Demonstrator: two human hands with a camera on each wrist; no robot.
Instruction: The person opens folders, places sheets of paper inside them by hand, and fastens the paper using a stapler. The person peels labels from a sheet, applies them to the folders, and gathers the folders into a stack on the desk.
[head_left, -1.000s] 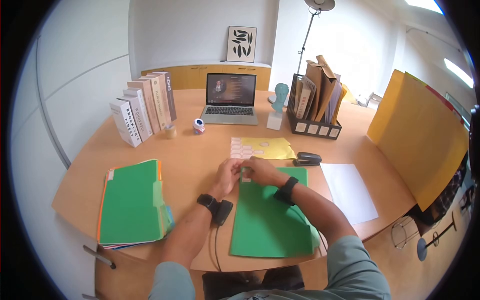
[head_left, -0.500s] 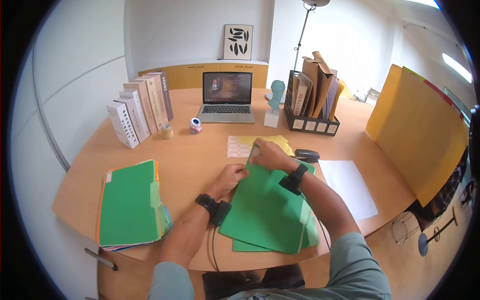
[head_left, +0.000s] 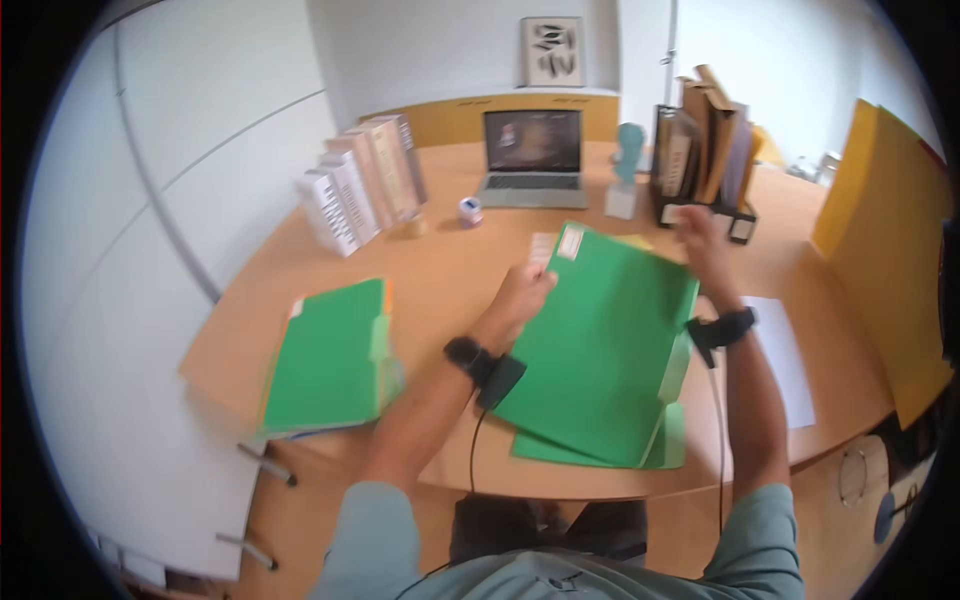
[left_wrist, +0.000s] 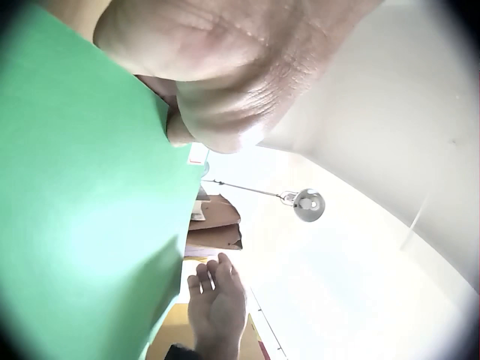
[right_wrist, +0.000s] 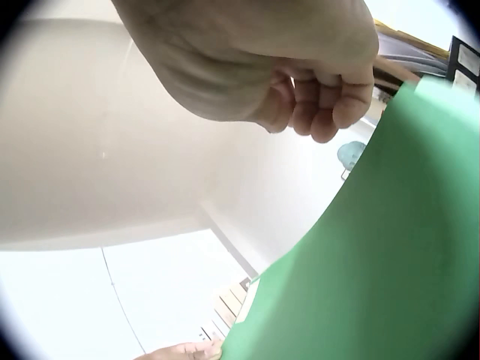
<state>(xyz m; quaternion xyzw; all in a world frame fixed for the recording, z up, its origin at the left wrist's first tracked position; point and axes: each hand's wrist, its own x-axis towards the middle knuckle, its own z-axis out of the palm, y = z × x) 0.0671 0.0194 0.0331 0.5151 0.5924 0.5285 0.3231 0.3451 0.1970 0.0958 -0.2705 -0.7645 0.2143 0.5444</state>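
Observation:
My left hand grips the left edge of a green file folder, which is raised and tilted over the desk. A white label sits at the folder's upper left corner. Beneath it a second green folder lies on the desk, mostly covered. Beyond the upper right corner, my right hand is raised with loosely bent fingers. In the right wrist view that hand holds nothing and is apart from the folder. The sheet of labels shows partly behind the folder.
At the left lies a stack of folders with a green one on top. Upright books, a laptop, a bust and a black file organizer stand farther back. White paper and a large yellow folder are at the right.
The labelled green folder has been lifted off the one beneath and tilted up. My right hand has let go of its top edge and moved right; my left hand now holds its left edge.

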